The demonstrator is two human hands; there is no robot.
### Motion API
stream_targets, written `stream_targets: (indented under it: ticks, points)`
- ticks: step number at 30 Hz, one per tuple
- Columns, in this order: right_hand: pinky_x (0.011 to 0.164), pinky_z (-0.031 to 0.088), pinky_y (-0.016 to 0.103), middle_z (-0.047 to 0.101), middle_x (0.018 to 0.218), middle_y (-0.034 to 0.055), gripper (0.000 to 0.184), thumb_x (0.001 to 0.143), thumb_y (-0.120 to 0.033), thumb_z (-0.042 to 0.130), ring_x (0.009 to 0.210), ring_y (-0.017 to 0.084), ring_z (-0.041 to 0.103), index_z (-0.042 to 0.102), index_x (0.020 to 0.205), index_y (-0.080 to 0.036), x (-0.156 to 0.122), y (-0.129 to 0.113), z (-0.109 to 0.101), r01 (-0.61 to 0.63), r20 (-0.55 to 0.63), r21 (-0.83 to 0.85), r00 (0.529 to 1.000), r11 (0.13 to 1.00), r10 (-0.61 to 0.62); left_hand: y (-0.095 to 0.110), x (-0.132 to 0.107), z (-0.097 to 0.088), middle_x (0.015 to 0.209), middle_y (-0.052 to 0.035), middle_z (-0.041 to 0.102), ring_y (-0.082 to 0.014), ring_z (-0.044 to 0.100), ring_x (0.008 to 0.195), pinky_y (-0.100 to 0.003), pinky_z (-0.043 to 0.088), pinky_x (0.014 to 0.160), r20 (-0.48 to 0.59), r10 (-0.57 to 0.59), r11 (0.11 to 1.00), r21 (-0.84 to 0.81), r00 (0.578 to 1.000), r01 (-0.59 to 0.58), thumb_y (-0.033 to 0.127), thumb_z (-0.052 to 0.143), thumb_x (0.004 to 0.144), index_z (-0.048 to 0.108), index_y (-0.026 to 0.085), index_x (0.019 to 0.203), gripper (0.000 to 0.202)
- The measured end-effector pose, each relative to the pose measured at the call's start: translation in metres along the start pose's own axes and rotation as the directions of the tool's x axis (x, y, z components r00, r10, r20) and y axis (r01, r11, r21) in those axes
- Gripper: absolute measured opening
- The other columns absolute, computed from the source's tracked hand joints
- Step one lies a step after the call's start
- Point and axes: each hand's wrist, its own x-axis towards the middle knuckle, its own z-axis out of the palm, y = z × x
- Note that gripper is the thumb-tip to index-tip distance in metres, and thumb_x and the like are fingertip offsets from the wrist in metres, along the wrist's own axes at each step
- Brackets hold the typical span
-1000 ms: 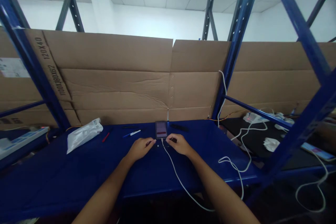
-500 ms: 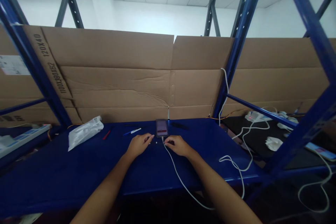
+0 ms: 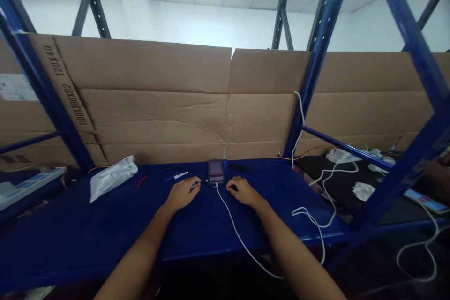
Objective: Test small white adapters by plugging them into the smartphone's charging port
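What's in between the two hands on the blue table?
The white cable reaching the phone runs between the left hand and right hand, seen in head view.

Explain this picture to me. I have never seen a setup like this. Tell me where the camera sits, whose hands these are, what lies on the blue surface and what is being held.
There is no machine here. The camera is worn on a person's head and looks forward and down, so the two bare arms reaching in from the bottom are the wearer's own.

The left hand and right hand rest on a blue shelf, one at each side of a phone that lies flat with its screen lit. A white cable runs from the phone's near end towards the person.

Each hand's fingertips are close to something small, but it is too tiny to tell what, or whether it is gripped.

Further left lie a blue and white pen, a red pen and a white plastic bag. Cardboard forms the back wall.
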Motion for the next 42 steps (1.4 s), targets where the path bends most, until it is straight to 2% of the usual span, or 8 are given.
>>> stream_targets:
  ticks: [4,8,12,20,24,32,36,42]
  points:
    - [0.084,0.049,0.031,0.070,0.094,0.0057,0.016,0.086,-0.010,0.066,0.088,0.019,0.064,0.072,0.096,-0.020,0.000,0.001,0.000,-0.025,-0.017,0.036,1.000,0.999,0.025,0.001,0.000,0.006,0.116,-0.0046,0.071,-0.0223,0.066,0.106,-0.032,0.050,0.092,-0.010,0.120,0.992,-0.027,0.993,-0.120,0.045,0.041,0.101,0.067,0.027,0.120,0.037]
    - [0.082,0.050,0.031,0.069,0.096,0.0052,0.024,0.083,-0.005,0.063,0.086,0.017,0.064,0.071,0.101,-0.020,-0.002,0.003,-0.001,-0.021,-0.029,0.089,0.999,0.996,0.024,0.003,0.002,0.010,0.106,-0.0054,0.067,-0.0199,0.065,0.095,-0.030,0.050,0.090,0.005,0.224,0.974,-0.026,0.975,-0.224,0.043,0.041,0.103,0.069,0.028,0.122,0.037]
    - [0.076,0.051,0.029,0.067,0.094,0.0047,0.025,0.081,-0.005,0.064,0.076,0.015,0.062,0.071,0.101,-0.019,-0.003,0.004,-0.003,-0.039,-0.007,0.095,0.999,0.995,0.040,0.001,0.003,0.013,0.105,-0.0070,0.063,-0.0209,0.060,0.096,-0.035,0.047,0.093,-0.017,0.284,0.959,-0.005,0.959,-0.284,0.039,0.044,0.103,0.070,0.027,0.123,0.034]
    - [0.080,0.051,0.031,0.066,0.099,0.0058,0.025,0.080,-0.006,0.063,0.082,0.016,0.062,0.072,0.099,-0.020,-0.003,0.001,-0.004,-0.023,0.003,0.112,1.000,0.993,0.023,0.003,0.004,0.013,0.123,-0.0066,0.057,-0.0253,0.051,0.108,-0.040,0.040,0.095,-0.050,0.346,0.913,0.249,0.937,-0.324,0.024,0.048,0.102,0.072,0.036,0.119,0.032]
    - [0.087,0.050,0.033,0.067,0.101,0.0069,0.022,0.083,-0.008,0.063,0.093,0.019,0.063,0.072,0.100,-0.020,-0.003,-0.003,-0.007,0.011,0.002,0.095,1.000,0.995,-0.011,0.007,0.004,0.013,0.126,-0.0074,0.057,-0.0285,0.048,0.113,-0.043,0.034,0.098,-0.075,0.357,0.895,0.313,0.931,-0.318,0.022,0.049,0.101,0.071,0.035,0.119,0.032]
    - [0.091,0.050,0.037,0.069,0.097,0.0071,0.017,0.090,-0.011,0.059,0.096,0.020,0.063,0.072,0.096,-0.020,-0.001,0.001,-0.005,0.060,-0.034,0.067,0.998,0.996,-0.058,0.018,0.001,0.004,0.102,-0.0091,0.058,-0.0235,0.048,0.088,-0.041,0.038,0.085,-0.064,0.373,0.852,0.418,0.925,-0.315,0.030,0.043,0.103,0.071,0.023,0.109,0.029]
    - [0.093,0.050,0.039,0.068,0.097,0.0071,0.013,0.094,-0.017,0.059,0.096,0.021,0.062,0.071,0.097,-0.021,-0.001,-0.006,-0.005,0.084,-0.092,0.065,0.993,0.994,-0.078,0.020,0.001,0.004,0.099,-0.0085,0.059,-0.0231,0.050,0.086,-0.040,0.040,0.082,-0.086,0.393,0.866,0.370,0.915,-0.337,0.032,0.043,0.104,0.070,0.022,0.111,0.030]
    - [0.101,0.044,0.040,0.067,0.107,0.0057,0.017,0.094,-0.031,0.065,0.103,0.020,0.061,0.070,0.109,-0.025,0.001,-0.033,0.003,0.207,-0.134,0.120,0.973,0.971,-0.191,0.024,0.002,0.012,0.103,-0.0059,0.061,-0.0175,0.060,0.087,-0.030,0.048,0.081,-0.055,0.411,0.905,0.141,0.910,-0.400,0.034,0.038,0.107,0.065,0.021,0.116,0.032]
